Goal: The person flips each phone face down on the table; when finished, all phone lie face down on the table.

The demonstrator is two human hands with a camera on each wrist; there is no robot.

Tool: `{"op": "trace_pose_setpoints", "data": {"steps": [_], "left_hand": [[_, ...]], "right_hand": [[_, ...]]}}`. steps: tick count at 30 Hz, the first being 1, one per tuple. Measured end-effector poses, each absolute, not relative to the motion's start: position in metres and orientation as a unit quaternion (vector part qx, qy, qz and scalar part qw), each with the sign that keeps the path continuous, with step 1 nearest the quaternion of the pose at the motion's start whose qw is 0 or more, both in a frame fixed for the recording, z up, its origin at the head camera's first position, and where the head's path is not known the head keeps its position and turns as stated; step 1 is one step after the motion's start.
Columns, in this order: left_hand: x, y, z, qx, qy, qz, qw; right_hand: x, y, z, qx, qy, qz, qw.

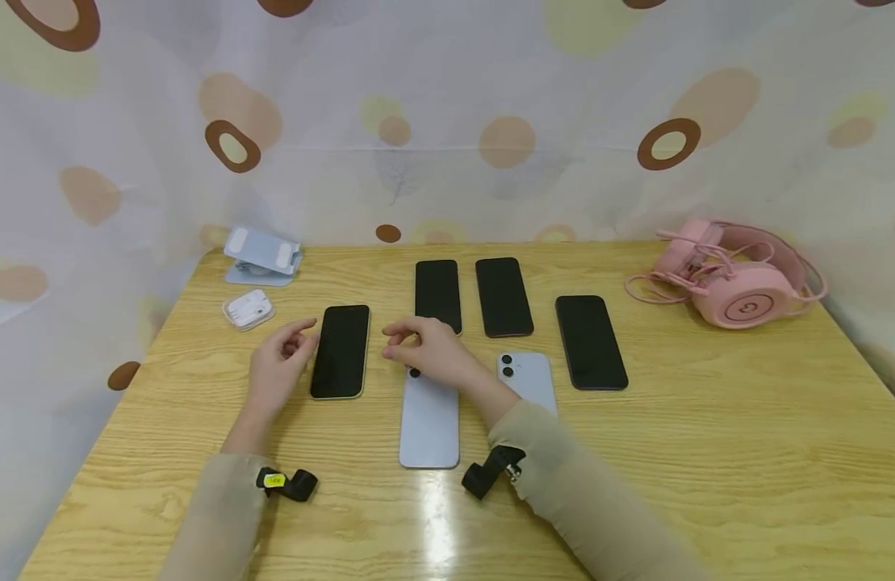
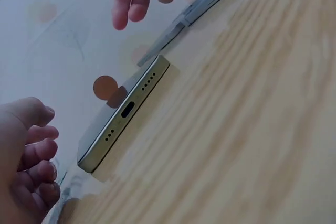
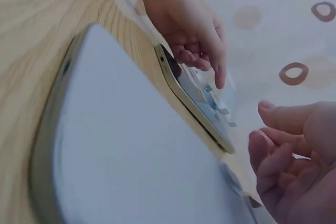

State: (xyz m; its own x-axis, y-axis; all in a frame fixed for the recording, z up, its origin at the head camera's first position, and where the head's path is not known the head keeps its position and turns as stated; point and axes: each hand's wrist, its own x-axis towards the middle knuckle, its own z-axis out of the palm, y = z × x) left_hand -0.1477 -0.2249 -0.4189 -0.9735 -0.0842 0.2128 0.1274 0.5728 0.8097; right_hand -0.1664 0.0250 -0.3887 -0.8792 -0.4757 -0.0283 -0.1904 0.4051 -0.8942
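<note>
A black-screened phone (image 1: 340,352) with a pale gold edge lies face up between my two hands. My left hand (image 1: 276,363) is just left of it, fingers loosely bent and nothing in them. In the left wrist view the phone's bottom edge (image 2: 127,109) shows its charging port. My right hand (image 1: 432,351) hovers to the right, over the top end of a white phone (image 1: 429,424) lying face down, and partly covers its camera. Its fingers are loosely curled and hold nothing. The right wrist view has the white phone's back (image 3: 131,140) close up, with the right hand (image 3: 296,153) beyond it.
Behind my right hand lie two dark phones, one left (image 1: 437,289) and one right (image 1: 504,296). A third dark phone (image 1: 591,342) and a second white phone (image 1: 529,379) lie rightward. Pink headphones (image 1: 745,278), a light blue folding stand (image 1: 263,254) and boxed white earphones (image 1: 248,309) sit farther back.
</note>
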Motion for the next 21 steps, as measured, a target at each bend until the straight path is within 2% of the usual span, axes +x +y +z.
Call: {"op": "trace_pose_setpoints", "data": {"steps": [7,13,21], "left_hand": [[-0.150,-0.231,-0.423,-0.011,-0.902,-0.419,0.100],[-0.150,-0.229,-0.423,-0.020,-0.915,-0.397,0.065],[-0.147,-0.230,-0.422,-0.031,-0.915,-0.400,0.042]], "right_hand": [[-0.178,-0.006,-0.402,-0.183,0.847,-0.480,0.139],[-0.180,-0.013,-0.403,-0.194,0.870,-0.419,0.173],[-0.175,-0.017,-0.397,-0.229,0.893,-0.348,0.169]]}}
